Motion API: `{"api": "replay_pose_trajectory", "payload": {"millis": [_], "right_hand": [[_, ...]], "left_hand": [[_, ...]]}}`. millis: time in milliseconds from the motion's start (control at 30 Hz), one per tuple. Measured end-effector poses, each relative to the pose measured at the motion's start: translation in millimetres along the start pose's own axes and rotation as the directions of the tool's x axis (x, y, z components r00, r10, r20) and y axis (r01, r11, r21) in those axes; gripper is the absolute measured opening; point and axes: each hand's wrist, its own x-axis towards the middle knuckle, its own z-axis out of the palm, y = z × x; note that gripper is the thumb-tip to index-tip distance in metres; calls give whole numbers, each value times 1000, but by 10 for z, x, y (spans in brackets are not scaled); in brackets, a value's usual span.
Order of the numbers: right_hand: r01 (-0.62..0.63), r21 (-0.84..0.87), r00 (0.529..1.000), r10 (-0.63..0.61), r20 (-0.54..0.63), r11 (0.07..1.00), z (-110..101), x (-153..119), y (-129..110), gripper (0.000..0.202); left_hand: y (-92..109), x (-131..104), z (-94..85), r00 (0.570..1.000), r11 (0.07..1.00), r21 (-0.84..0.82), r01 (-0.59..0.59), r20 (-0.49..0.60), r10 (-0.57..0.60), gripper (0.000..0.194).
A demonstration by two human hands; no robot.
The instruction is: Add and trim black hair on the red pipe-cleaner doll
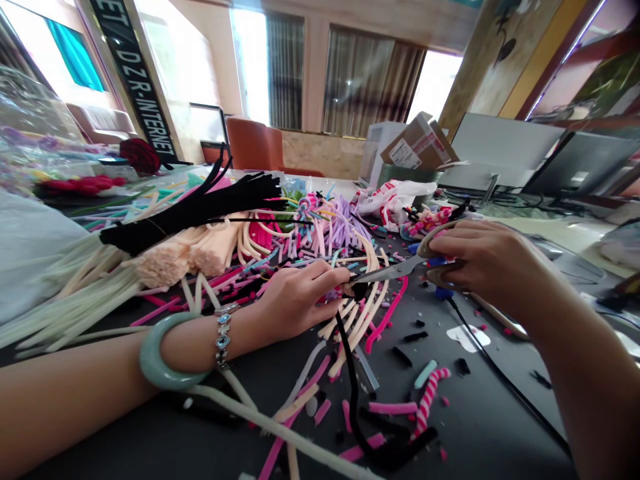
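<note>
The left hand (300, 299) pinches a black strip (353, 373), and the right hand (483, 257) is holding the scissors (400, 269), whose blades are reaching near the left fingertips (341, 275)

Piece (358, 289) in left hand (300, 300) — mostly hidden; sign (136, 80) — cropped.

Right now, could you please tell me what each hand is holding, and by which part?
The right hand holds silver metal scissors by their loop handles. The left hand pinches a small black fuzzy piece near the blade tips; its gripped part is hidden.
</note>
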Motion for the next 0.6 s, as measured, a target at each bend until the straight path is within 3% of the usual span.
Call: {"api": "replay_pose_trajectory", "payload": {"millis": [600], "right_hand": [[-54,-35,996,56,70,998,-42,5,-42,9]], "left_hand": [[7,2,4,1000,1000,4,26,7,-26,34]]}}
